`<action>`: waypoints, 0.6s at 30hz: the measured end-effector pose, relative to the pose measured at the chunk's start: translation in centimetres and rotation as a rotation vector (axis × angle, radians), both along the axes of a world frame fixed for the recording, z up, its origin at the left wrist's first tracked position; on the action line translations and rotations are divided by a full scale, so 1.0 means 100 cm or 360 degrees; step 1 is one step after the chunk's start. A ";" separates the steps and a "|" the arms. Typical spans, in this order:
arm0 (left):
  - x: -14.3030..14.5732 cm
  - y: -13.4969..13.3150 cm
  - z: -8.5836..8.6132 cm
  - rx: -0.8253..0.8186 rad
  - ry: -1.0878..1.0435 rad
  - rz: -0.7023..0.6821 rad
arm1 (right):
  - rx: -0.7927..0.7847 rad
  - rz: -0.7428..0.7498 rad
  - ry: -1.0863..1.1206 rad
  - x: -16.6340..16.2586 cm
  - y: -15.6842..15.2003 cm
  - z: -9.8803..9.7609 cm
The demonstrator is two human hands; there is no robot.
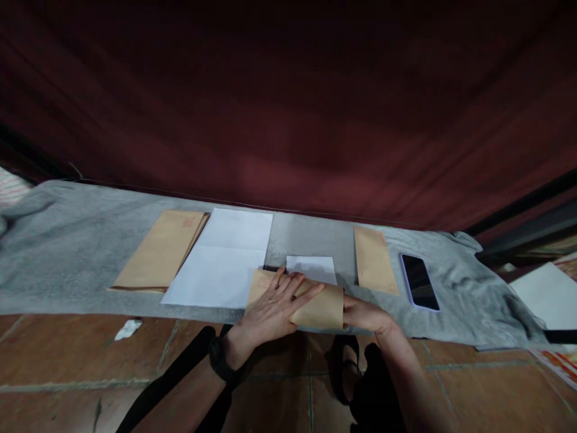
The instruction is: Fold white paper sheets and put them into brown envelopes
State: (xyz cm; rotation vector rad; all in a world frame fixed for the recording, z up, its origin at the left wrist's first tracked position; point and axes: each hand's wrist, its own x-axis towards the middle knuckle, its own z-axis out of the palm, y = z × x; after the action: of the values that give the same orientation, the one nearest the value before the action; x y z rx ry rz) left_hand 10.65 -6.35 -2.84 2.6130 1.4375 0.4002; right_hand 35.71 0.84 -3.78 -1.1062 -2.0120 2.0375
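A brown envelope lies near the front edge of a grey cloth. My left hand rests flat on its left half with fingers stretched out. My right hand grips the envelope's right end; its fingers are mostly hidden behind the paper. A small folded white sheet sticks out from behind the envelope's far edge. A dark watch sits on my left wrist.
A stack of brown envelopes lies at the left, large white sheets beside it. Another brown envelope and a dark phone lie to the right. A dark red curtain hangs behind. Tiled floor is in front.
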 end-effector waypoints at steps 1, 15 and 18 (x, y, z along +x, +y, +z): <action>0.000 0.000 0.001 0.0008 -0.0001 0.0005 | 0.0062 -0.0009 -0.0009 -0.002 -0.001 0.002; -0.001 -0.001 0.003 -0.0021 -0.0024 -0.0008 | 0.0500 -0.0041 0.0004 0.004 -0.015 0.008; -0.002 0.001 0.003 -0.0016 -0.0038 0.0014 | 0.0581 -0.0150 -0.0003 0.001 -0.014 0.008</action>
State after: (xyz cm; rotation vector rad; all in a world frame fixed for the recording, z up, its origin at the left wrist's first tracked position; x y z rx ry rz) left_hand 10.43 -6.28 -2.53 2.5861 1.4401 0.4229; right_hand 35.82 -0.61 -3.02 -1.0995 -2.1690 1.5407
